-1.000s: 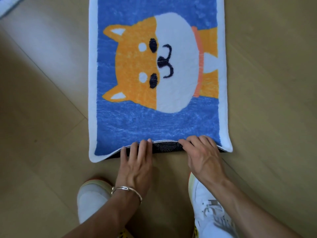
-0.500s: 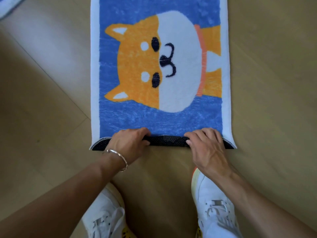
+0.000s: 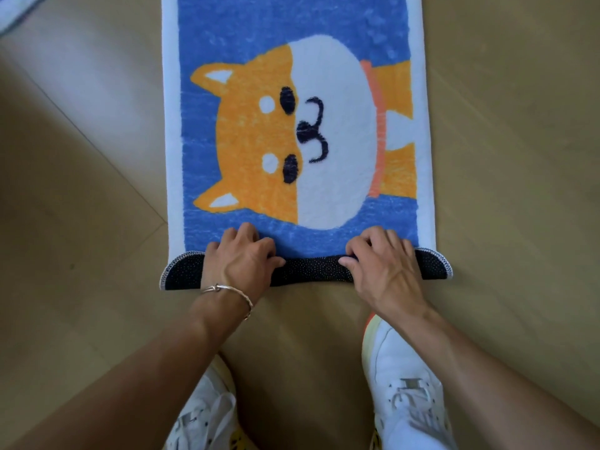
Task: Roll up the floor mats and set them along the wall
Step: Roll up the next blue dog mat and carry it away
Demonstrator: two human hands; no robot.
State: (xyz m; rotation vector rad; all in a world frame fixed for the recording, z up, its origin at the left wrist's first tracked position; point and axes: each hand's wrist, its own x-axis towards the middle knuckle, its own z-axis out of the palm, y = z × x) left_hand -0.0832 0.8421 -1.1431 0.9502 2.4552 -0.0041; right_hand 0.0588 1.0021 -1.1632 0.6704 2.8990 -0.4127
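A blue floor mat [image 3: 246, 34] with a white border and an orange-and-white dog face lies flat on the wooden floor, running away from me. Its near end is turned over into a short roll [image 3: 311, 269] that shows the dark dotted underside. My left hand [image 3: 238, 259], with a bracelet at the wrist, grips the left part of that roll, fingers curled over it. My right hand [image 3: 386, 263] grips the right part the same way. Both rounded corners of the rolled end stick out past my hands.
My two white shoes [image 3: 406, 388] stand on the wooden floor [image 3: 81, 222] just behind the roll. The corner of another pale mat [image 3: 16, 8] shows at the top left edge.
The near edge of the mat was lifted and turned over, and the roll has moved further onto the mat. Both hands went from fingertips on the edge to gripping the roll.
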